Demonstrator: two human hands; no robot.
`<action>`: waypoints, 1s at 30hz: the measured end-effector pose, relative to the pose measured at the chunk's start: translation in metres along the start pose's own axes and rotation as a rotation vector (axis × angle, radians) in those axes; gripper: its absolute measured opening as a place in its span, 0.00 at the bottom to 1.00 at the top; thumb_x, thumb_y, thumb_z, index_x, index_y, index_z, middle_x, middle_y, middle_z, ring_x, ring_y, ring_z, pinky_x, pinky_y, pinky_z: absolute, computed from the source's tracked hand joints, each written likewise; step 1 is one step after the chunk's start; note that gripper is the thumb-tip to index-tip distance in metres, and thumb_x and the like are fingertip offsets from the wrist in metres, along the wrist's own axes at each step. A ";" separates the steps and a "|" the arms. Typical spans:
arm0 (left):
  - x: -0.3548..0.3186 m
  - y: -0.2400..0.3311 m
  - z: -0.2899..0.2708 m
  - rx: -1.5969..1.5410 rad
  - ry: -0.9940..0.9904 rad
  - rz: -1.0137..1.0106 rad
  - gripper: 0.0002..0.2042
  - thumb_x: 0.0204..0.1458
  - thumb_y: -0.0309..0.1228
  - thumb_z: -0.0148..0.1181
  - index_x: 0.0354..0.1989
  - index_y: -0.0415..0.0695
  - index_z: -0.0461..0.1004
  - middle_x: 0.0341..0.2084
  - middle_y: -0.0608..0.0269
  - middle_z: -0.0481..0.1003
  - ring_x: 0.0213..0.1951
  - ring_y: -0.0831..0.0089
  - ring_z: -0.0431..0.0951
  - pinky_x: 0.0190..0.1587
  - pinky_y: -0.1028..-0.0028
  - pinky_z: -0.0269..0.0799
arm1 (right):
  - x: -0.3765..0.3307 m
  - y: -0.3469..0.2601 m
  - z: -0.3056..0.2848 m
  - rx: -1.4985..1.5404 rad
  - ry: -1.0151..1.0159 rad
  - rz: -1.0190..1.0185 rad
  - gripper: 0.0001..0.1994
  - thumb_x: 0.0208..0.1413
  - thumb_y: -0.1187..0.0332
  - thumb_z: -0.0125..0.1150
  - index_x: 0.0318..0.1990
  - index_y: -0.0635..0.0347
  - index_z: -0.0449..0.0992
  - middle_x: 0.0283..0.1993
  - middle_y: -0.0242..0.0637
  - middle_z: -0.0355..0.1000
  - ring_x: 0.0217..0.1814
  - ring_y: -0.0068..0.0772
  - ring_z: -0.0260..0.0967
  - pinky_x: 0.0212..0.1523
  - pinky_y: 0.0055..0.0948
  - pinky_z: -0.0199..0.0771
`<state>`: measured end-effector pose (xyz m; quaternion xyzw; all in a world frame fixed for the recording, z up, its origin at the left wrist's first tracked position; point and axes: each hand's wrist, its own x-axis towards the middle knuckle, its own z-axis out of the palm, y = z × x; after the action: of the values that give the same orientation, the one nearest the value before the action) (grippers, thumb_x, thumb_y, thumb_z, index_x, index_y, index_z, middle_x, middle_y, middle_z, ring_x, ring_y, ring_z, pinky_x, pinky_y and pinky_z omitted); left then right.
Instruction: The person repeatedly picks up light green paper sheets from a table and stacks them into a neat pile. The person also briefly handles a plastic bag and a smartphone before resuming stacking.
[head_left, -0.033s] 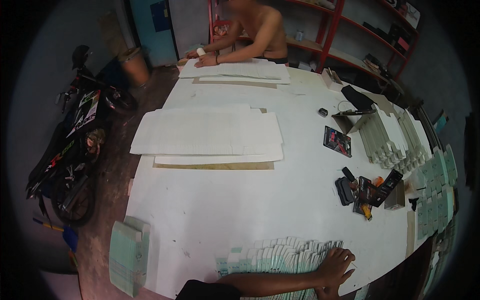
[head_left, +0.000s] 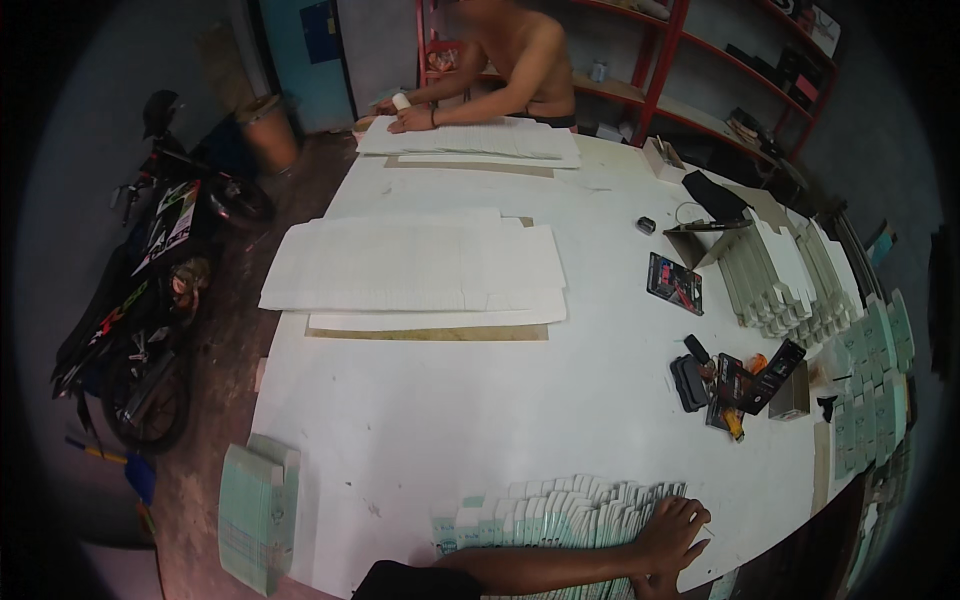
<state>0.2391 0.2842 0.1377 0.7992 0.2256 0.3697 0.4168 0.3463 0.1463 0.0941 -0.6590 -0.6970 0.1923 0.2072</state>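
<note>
Along the near edge of the table, a fanned row of flat folded cartons, white and pale green, overlaps from left to right. My left forearm lies across the front of it from a black sleeve. At the row's right end rests my left hand, its fingers bent and spread apart, touching the end cartons. Just below it a part of my right hand shows at the lower edge; its fingers are mostly hidden, so its grip cannot be made out.
Stacked white sheets lie mid-table. Across the table, a person has both hands at another sheet stack. Green cartons stand at the left corner. Tools and packages lie right, near stacked box blanks. A motorcycle stands left.
</note>
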 end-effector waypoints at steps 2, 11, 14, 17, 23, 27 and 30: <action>-0.002 -0.001 -0.001 -0.002 -0.032 -0.007 0.20 0.60 0.41 0.60 0.54 0.40 0.70 0.49 0.52 0.68 0.57 0.54 0.67 0.64 0.53 0.56 | -0.001 -0.001 0.001 -0.015 0.018 -0.004 0.21 0.65 0.48 0.62 0.47 0.55 0.86 0.49 0.49 0.83 0.61 0.52 0.75 0.77 0.69 0.20; 0.003 -0.007 0.000 -0.005 -0.102 -0.001 0.20 0.61 0.43 0.59 0.54 0.40 0.70 0.49 0.51 0.68 0.59 0.54 0.66 0.68 0.52 0.53 | -0.007 0.011 0.009 0.155 0.009 0.097 0.27 0.66 0.42 0.58 0.57 0.54 0.82 0.66 0.57 0.73 0.69 0.59 0.68 0.73 0.79 0.24; 0.003 -0.007 0.001 0.002 -0.094 0.002 0.20 0.62 0.43 0.59 0.53 0.40 0.71 0.49 0.51 0.69 0.59 0.55 0.67 0.68 0.51 0.52 | 0.013 0.010 0.006 0.089 -0.007 0.075 0.27 0.66 0.42 0.58 0.57 0.55 0.82 0.66 0.58 0.73 0.69 0.59 0.68 0.73 0.78 0.26; 0.003 -0.007 0.000 0.012 -0.106 -0.006 0.20 0.62 0.43 0.59 0.53 0.40 0.71 0.49 0.52 0.69 0.59 0.55 0.67 0.68 0.51 0.53 | 0.022 0.009 0.004 0.070 -0.013 0.064 0.27 0.65 0.42 0.59 0.57 0.56 0.82 0.65 0.58 0.73 0.69 0.59 0.68 0.73 0.77 0.27; 0.003 -0.006 -0.002 0.050 -0.078 -0.005 0.18 0.62 0.45 0.60 0.50 0.43 0.74 0.49 0.59 0.71 0.59 0.60 0.68 0.67 0.53 0.55 | 0.031 0.008 0.004 0.062 -0.022 0.073 0.28 0.64 0.43 0.59 0.57 0.57 0.81 0.65 0.59 0.73 0.69 0.60 0.68 0.73 0.76 0.30; 0.003 -0.006 -0.002 0.077 -0.082 -0.010 0.19 0.62 0.46 0.60 0.50 0.43 0.74 0.48 0.58 0.71 0.59 0.60 0.68 0.68 0.53 0.55 | 0.037 0.008 0.003 0.062 -0.025 0.077 0.28 0.64 0.43 0.60 0.57 0.58 0.81 0.65 0.59 0.73 0.68 0.60 0.68 0.72 0.75 0.32; 0.003 -0.005 -0.004 0.119 -0.136 -0.032 0.20 0.63 0.46 0.58 0.52 0.41 0.74 0.49 0.55 0.71 0.59 0.58 0.68 0.68 0.51 0.55 | 0.042 0.010 0.001 0.059 -0.026 0.078 0.28 0.63 0.43 0.60 0.57 0.59 0.80 0.64 0.59 0.73 0.68 0.61 0.68 0.72 0.74 0.33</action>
<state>0.2381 0.2913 0.1361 0.8420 0.2312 0.2937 0.3889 0.3517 0.1888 0.0893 -0.6768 -0.6674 0.2292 0.2098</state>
